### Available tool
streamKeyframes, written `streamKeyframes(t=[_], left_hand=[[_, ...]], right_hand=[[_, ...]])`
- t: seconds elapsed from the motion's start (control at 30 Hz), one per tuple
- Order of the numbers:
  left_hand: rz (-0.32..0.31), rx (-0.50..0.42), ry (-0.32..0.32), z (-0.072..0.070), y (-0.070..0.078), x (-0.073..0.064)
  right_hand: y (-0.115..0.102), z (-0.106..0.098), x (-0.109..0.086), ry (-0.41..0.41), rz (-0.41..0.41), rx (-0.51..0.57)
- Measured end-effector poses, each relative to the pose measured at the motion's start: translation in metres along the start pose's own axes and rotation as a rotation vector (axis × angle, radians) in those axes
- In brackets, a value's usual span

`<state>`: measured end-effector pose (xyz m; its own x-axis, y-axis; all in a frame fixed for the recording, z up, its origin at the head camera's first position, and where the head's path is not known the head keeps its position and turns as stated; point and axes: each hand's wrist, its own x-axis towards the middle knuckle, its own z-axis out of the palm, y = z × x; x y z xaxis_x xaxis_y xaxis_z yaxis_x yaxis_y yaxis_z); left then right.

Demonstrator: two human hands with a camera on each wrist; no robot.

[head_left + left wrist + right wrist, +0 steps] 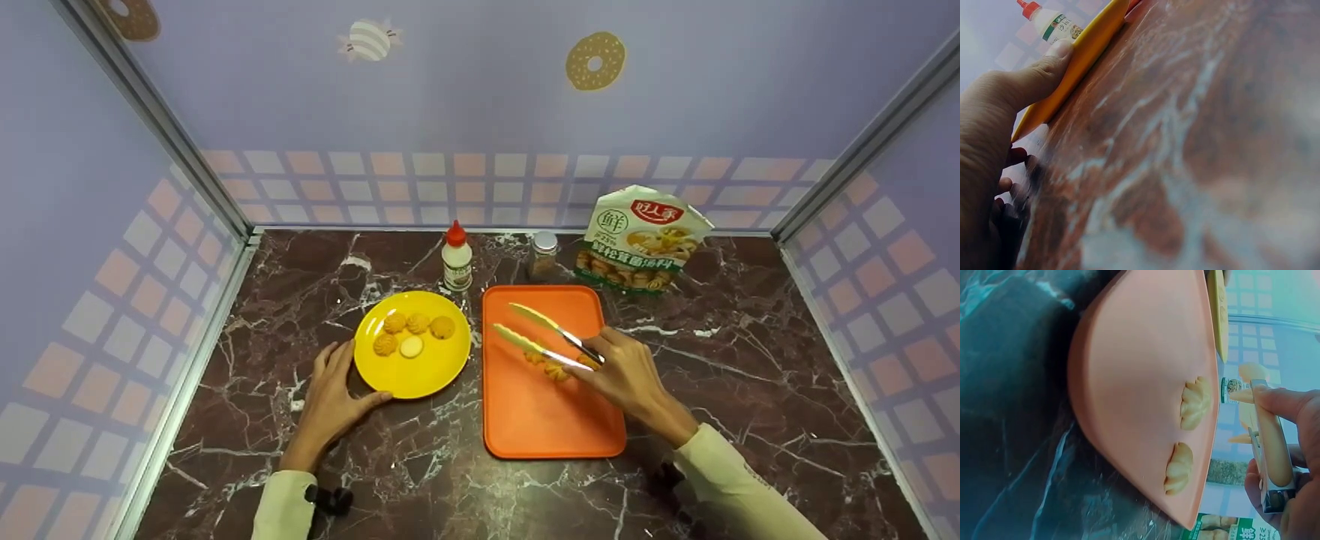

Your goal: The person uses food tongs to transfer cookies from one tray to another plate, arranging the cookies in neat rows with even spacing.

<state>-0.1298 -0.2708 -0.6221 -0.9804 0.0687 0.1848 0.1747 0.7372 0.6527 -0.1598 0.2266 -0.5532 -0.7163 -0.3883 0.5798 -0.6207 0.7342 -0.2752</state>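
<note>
My left hand [334, 394] holds the yellow plate [439, 375] by its edge, thumb on the front rim and fingers along the left side. Several ridged cookies [417, 323] lie on the plate, with a pale round piece [411, 346] among them. In my right hand [626, 371] I grip metal tongs [559, 330] with yellow tips. Their arms are spread over the orange tray [555, 427], and nothing shows between the tips. More ridged cookies [1195, 403] sit on the tray under the tongs, partly covered by them and the hand in the head view.
Behind the plate stands a red-capped squeeze bottle [457, 259]. A small spice jar [543, 255] is behind the tray, and a green and white food pouch [641, 240] leans at the back right. Patterned walls enclose the dark marbled table [750, 360] at the back and sides.
</note>
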Motion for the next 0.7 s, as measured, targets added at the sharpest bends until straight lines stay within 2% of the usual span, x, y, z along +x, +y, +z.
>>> streamKeyframes(t=[0.33,0.7], left_hand=[[0.005,-0.002,0.004,0.0,0.0,0.001],[-0.009,-0.002,-0.002,0.001,-0.002,0.0]], right_hand=[[0.006,-0.004,-0.007,0.031,-0.014,-0.005],[0.01,-0.011,-0.016,0.009,-0.04,-0.007]])
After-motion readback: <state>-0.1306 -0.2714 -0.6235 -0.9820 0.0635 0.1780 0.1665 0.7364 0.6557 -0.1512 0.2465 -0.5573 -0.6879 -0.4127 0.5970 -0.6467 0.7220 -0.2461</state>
